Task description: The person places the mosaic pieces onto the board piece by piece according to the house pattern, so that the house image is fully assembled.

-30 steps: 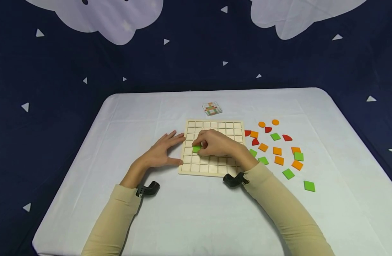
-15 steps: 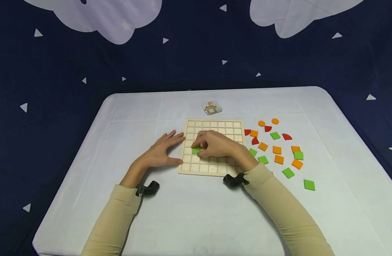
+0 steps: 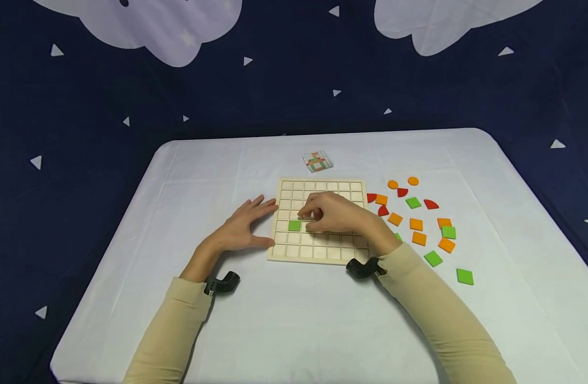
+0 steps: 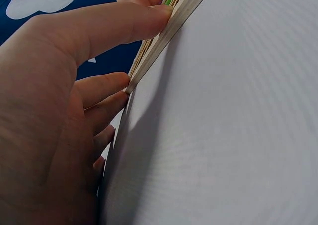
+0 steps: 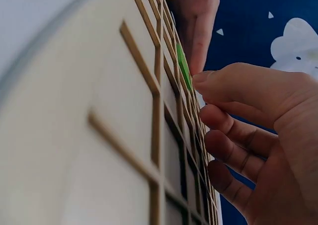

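Observation:
A pale wooden grid board (image 3: 322,252) lies on the table, with one green square tile (image 3: 294,225) flat in a cell towards its left side. My right hand (image 3: 339,213) hovers just right of that tile, thumb and fingers loosely bent and apart from it; in the right wrist view nothing shows between them. A tiny greenish patch by its index fingertip is too small to make out. My left hand (image 3: 236,226) has its fingers spread. In the left wrist view its thumb (image 4: 149,24) and fingertips touch the board's left edge.
Right of the board lie loose flat pieces: orange squares (image 3: 416,224), green squares (image 3: 433,258), orange discs (image 3: 413,181) and red quarter-circles (image 3: 431,204). Behind the board is a small printed pattern card (image 3: 317,161). A white cloth covers the table (image 3: 284,320).
My right hand has let go of the green square tile and shifted a little to the right, leaving the tile in its cell. My left hand has stayed at the board's edge.

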`<state>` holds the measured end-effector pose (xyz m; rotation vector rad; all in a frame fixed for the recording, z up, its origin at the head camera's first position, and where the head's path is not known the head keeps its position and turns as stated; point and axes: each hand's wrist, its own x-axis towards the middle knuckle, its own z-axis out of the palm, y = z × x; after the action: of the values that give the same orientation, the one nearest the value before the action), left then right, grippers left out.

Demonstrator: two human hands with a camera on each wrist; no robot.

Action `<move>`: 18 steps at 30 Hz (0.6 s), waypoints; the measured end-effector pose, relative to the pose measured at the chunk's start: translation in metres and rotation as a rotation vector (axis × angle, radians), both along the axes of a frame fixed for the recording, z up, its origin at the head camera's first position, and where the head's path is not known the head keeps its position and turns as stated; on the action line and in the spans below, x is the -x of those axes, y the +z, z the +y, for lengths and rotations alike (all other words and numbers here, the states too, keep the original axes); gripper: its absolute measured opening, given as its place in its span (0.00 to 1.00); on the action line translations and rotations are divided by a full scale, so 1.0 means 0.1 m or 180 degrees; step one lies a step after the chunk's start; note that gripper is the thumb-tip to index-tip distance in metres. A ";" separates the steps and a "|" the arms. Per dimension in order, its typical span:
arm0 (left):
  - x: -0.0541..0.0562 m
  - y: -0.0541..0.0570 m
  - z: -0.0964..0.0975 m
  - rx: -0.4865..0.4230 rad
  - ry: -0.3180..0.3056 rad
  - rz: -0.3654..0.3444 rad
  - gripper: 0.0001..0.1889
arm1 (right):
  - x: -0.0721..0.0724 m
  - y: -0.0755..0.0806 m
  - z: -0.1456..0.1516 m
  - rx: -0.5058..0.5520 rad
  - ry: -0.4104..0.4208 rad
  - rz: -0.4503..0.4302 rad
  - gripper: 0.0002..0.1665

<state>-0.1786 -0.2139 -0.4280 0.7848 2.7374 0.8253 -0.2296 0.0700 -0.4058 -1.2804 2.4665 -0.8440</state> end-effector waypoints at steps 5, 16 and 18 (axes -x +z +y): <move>0.00 0.01 0.01 0.0019 0.0001 0.0012 0.46 | -0.01 0.04 0.19 -0.0060 -0.0112 0.0018 0.19; -0.01 0.01 0.01 0.0050 -0.0006 0.0021 0.46 | -0.04 0.04 0.63 -0.0065 -0.0321 0.0040 0.15; -0.01 0.01 0.02 0.0019 -0.0015 0.0028 0.46 | -0.05 0.05 0.71 -0.0081 -0.0343 0.0019 0.15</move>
<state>-0.1779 -0.2122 -0.4273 0.7954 2.7432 0.8141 -0.2242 0.1413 -0.4011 -1.1519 2.5621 -0.8325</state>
